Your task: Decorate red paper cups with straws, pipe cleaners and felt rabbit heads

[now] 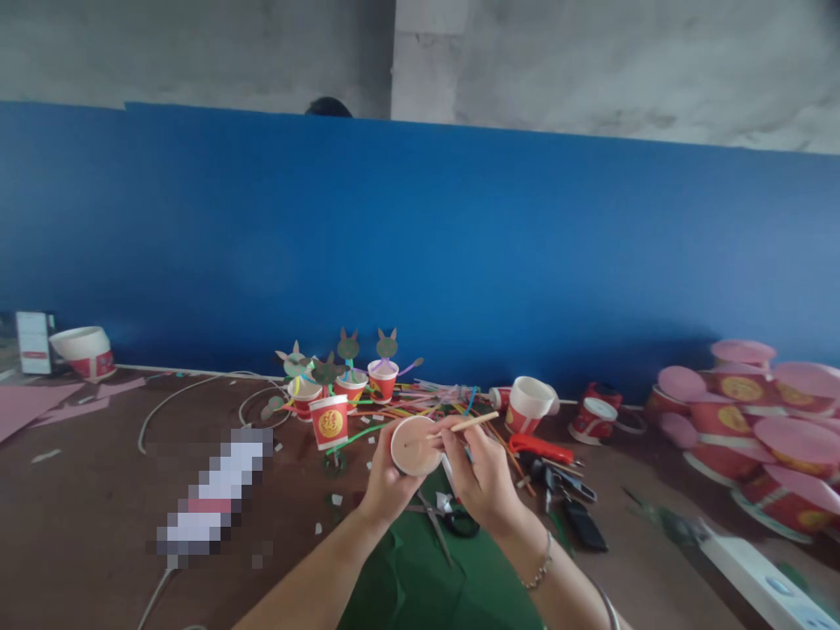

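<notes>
the left hand (387, 481) has its grip closed around a small red paper cup (415, 444), bottom turned toward the camera, above the brown tabletop (98, 499) near the middle. the right hand (482, 472) pinches a thin wooden stick (463, 426), tip touching the cup bottom. this looks like the piercing step; it seems to need steady pressure. both wrists are bent inward over green paper (446, 577).

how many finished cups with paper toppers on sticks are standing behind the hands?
4: front cup, left cup, middle cup, right cup, clustered together. Others may hide behind them.
</notes>
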`<state>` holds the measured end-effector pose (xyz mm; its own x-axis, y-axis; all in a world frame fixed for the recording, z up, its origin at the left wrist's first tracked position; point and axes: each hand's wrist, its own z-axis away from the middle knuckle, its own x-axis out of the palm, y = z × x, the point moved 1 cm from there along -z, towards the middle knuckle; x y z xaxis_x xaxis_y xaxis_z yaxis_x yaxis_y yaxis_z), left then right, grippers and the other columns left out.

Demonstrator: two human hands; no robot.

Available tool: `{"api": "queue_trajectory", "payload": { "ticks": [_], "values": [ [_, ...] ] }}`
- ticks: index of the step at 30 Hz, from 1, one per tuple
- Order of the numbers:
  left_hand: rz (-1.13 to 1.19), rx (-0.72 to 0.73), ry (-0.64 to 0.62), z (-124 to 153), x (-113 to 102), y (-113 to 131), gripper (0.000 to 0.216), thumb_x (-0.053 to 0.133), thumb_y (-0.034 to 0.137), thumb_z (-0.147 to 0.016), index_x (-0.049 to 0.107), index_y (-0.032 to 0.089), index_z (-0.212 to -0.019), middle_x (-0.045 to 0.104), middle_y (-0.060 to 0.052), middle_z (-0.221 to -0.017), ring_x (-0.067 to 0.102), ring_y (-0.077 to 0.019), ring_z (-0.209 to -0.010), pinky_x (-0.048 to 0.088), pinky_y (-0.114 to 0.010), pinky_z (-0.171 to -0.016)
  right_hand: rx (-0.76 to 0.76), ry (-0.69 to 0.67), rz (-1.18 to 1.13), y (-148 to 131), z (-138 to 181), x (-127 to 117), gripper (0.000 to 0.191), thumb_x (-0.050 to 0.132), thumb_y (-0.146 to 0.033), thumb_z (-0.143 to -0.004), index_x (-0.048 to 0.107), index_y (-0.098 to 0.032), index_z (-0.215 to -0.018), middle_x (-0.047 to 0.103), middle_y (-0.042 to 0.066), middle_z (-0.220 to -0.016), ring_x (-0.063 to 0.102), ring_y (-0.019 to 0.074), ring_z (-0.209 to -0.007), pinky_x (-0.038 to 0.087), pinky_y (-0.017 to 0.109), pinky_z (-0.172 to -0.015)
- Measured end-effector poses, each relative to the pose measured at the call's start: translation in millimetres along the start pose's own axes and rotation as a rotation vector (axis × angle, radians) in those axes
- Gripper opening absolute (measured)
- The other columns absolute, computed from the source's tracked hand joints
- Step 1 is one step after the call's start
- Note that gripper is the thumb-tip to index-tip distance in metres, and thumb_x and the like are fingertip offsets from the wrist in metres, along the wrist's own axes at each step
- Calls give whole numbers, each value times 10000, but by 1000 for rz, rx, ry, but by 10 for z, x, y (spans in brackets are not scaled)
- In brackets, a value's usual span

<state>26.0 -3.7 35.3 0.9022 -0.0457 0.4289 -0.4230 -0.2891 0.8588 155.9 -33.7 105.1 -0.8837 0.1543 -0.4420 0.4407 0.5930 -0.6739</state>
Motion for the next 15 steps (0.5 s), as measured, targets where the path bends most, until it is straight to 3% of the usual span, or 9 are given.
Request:
{"api": "queue_trajectory", "payload": {
  "ticks": [9, 15],
  "values": [
    [-17, -5, -1, -21, -36, -62, 584, 836, 100, -486, 585, 194, -1006, 638, -55, -997, 593, -228, -971, 425, -305, -920, -13, -26, 24, 26, 0, 8, 180, 399, -253, -929, 564, -195, -972, 686, 92, -901, 661, 185, -808, 507, 269, -717],
    [-146, 87, -62, -2, -43, -89, 561, 795, 147, -580, 526, 218, -1067, 610, -62, -1054, 573, -224, -981, 423, -318, -920, 29, -29, 16, 65, -9, 9, 203, 381, -269, -938, 567, -196, -970, 684, 79, -846, 665, 181, -777, 509, 266, -711]
  ]
}}
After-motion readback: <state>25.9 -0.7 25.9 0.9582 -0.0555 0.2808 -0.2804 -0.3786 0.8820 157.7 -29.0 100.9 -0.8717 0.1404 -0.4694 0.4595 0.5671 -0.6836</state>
